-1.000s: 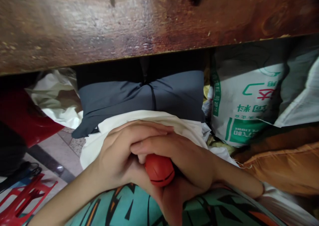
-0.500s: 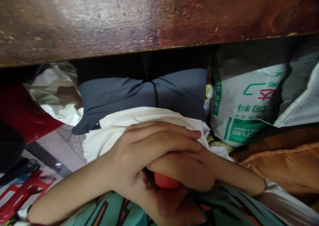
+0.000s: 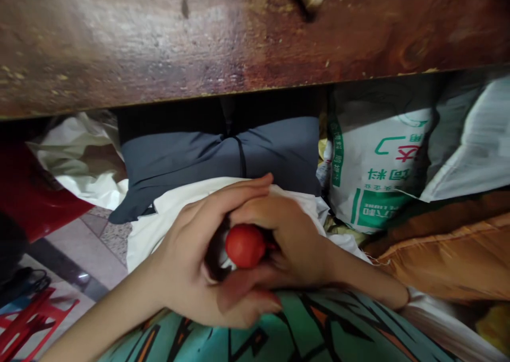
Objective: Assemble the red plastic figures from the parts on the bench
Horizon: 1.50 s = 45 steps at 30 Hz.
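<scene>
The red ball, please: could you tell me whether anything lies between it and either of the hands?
Nothing visible does. The red ball lies bare between both hands: the right hand curls over it from the right, the left hand cups it from the left and below. The white cloth lies beyond them, not between.

Left hand (image 3: 187, 261) and right hand (image 3: 295, 240) are seen uncovered, forearms bare as far as shown. A teal top (image 3: 319, 330) is worn, seen along the near edge, printed with black angular shapes and orange streaks. Dark grey trousers (image 3: 179, 157) are worn, seen farther off, creased, with a dark seam between the legs. Cream fabric (image 3: 159, 224) is seen between top and trousers; whether it is worn cannot be told.
</scene>
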### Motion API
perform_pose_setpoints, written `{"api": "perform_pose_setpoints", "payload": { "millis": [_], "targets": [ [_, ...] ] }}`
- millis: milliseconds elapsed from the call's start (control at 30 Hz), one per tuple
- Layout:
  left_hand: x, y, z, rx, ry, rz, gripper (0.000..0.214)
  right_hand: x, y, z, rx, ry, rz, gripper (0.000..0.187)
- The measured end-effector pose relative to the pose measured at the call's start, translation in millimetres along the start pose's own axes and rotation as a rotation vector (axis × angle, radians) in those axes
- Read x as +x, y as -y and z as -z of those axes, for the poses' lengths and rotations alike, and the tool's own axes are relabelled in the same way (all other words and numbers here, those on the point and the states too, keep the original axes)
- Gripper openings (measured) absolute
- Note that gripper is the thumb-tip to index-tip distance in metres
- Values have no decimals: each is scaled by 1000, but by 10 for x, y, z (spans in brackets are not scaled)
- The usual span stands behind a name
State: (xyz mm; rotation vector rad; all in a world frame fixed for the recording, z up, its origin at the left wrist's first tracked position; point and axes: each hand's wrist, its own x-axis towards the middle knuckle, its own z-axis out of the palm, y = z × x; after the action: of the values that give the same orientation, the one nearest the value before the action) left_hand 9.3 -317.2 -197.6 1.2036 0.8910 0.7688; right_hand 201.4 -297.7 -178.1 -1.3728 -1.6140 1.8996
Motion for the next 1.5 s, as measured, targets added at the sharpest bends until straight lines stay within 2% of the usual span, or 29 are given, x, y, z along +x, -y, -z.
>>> {"api": "perform_pose_setpoints", "payload": {
  "millis": [67,133,200,300,367,433,533,600,667,767,900,1133,1333,1500],
  "targets": [
    [-79,16,50,37,-8,7,90,-11,10,5,-32,-36,43,43],
    [-127,2,80,83,-29,21,80,-35,-7,9,-99,-61,96,32],
    [-151,-40,79,128,-114,105,67,-57,-37,11,-184,-64,148,28],
    [-180,-97,62,100,-265,309,42,-74,-69,15,-226,-102,162,42],
    [-208,-91,80,88,-294,368,32,-78,-72,23,-202,-144,140,43],
    [-236,-42,135,137,-259,310,31,-78,-69,35,-169,-170,141,33],
    [-240,49,254,317,-143,71,45,-78,-76,50,-80,-193,207,24],
    [-205,67,327,487,-61,-73,55,-81,-92,55,-43,-159,257,25],
    [-149,40,374,673,34,-141,54,-90,-108,62,-53,-103,288,31],
    [-65,-34,395,837,165,-189,47,-112,-119,75,-92,-69,309,39],
    [7,-87,390,845,230,-265,38,-137,-132,85,-85,-46,282,44],
    [3,-57,377,865,274,-318,42,-159,-173,87,-20,11,319,21],
    [-32,-32,324,858,301,-331,41,-174,-241,54,6,39,380,18],
    [21,-28,345,728,351,-326,36,-136,-275,29,28,47,433,11]
  ]
}}
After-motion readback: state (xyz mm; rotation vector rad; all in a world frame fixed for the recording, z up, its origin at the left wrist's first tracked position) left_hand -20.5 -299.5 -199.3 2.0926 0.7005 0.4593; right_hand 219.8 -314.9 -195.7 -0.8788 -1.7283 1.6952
